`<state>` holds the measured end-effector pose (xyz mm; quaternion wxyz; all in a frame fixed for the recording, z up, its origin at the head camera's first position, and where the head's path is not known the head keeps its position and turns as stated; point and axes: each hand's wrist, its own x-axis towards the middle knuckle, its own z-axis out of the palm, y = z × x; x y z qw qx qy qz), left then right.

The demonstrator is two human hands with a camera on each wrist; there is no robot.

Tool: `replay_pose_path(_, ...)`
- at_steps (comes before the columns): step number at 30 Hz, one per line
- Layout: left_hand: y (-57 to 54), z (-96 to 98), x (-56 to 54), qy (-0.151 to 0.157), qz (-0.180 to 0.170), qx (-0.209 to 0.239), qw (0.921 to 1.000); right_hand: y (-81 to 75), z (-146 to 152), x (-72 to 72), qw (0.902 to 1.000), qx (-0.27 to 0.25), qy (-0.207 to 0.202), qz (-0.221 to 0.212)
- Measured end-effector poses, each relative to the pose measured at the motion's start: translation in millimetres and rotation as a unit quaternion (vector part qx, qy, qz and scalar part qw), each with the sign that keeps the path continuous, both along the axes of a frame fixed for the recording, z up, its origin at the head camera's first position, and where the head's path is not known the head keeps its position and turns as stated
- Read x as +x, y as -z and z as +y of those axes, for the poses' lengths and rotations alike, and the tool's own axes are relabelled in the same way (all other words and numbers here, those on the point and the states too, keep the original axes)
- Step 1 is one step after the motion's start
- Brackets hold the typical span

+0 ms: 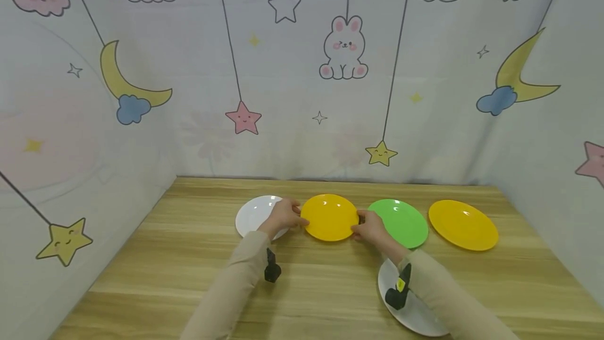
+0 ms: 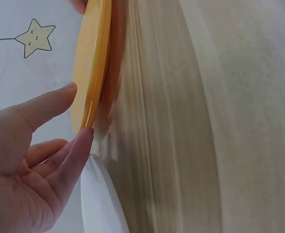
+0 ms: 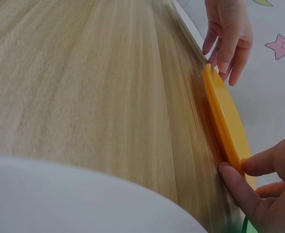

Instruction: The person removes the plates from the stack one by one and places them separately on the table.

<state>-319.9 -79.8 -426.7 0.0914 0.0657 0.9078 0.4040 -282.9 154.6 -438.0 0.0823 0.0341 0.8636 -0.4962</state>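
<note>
A round yellow plate [image 1: 329,218] is between my two hands near the back of the wooden table. At its left rim is my left hand [image 1: 285,215], thumb over the edge and fingertips under it. My right hand [image 1: 373,229] pinches the opposite rim between thumb and fingers. In the right wrist view the yellow plate [image 3: 228,116] lies low over the wood, its underside in shadow. Behind my left hand sits a white plate [image 1: 255,215], partly covered by that hand. A green plate [image 1: 401,223] lies just beyond my right hand.
Another yellow plate [image 1: 463,225] lies at the right end of the row. Nearer the front, a larger white plate [image 1: 410,311] is partly hidden under my right forearm. A patterned cloth wall [image 1: 292,156] rises at the table's back edge, with others at both sides.
</note>
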Motion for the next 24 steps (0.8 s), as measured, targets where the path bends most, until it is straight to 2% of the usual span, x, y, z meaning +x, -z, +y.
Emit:
replay_pose_path(6,-0.9,3.3,1.5,0.003,-0.011,-0.002,0.9999,0.1,-1.3,0.5,1.0000,0.005,-0.001,0.005)
replay_pose_path(12,1.9,5.6,2.8,0.008,0.008,-0.014,0.9998,0.7,-0.8,0.7,1.0000,0.006,-0.002,0.007)
replay_pose_path(18,4.9,8.1,2.3,-0.004,0.022,-0.037,0.9991,0.6,-1.4,1.3,1.0000,0.003,-0.001,0.004)
replay_pose_path(24,5.5,9.5,0.7,-0.012,0.011,-0.033,0.9993,0.5,-1.0,1.7,1.0000,0.003,-0.001,0.008)
